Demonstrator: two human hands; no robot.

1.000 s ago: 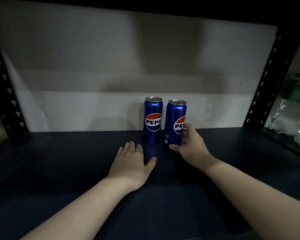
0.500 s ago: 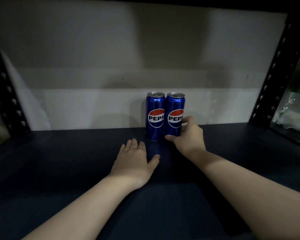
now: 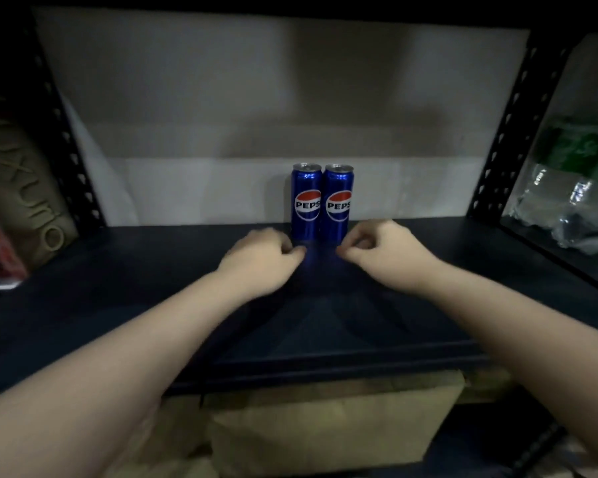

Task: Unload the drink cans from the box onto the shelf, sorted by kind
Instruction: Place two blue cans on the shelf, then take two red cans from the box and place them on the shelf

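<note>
Cans placed: two upright blue Pepsi cans touching, at dark shelf back. Left hand, right hand curled, holding nothing. Brown cardboard box below shelf edge, roughly equidistant from both.

— What's on the shelf?

— Two slim blue cans, the left can and the right can. Each has a silver top and a round red, white and blue Pepsi logo facing forward.

— How do they stand?

— Both upright, side by side and touching, at the back edge of the dark shelf, a little right of its middle, against the pale wall behind.

— And the box?

— Brown cardboard, below the shelf's front edge; whether it holds cans cannot be told.
</note>
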